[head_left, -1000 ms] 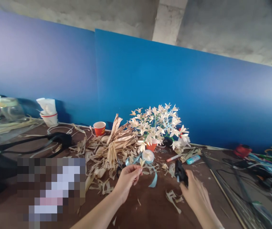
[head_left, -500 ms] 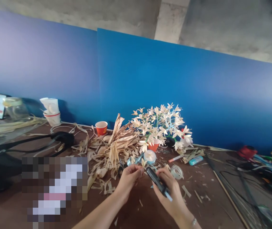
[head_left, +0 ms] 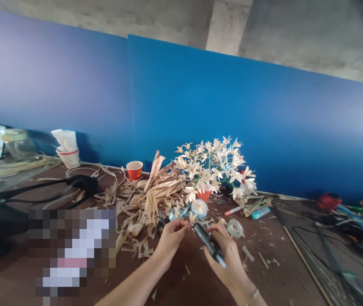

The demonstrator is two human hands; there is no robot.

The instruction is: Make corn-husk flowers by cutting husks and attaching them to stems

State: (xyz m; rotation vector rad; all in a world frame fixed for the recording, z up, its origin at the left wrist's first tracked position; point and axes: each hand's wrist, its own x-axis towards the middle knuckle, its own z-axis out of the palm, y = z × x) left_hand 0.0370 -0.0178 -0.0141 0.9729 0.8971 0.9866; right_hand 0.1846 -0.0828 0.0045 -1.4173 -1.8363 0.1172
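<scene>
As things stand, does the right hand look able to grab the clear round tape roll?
Probably not: the right hand holds a black handheld tool, though the clear round tape roll lies close by, uncovered.

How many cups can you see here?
3: a white cup with a red rim at the left, a red cup to its right, and an orange cup beneath the pale flowers. Those flowers could hide more.

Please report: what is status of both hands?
Left hand holding small flower. Right hand gripping black tool, tip near that flower. Tape roll beside right hand.
</scene>
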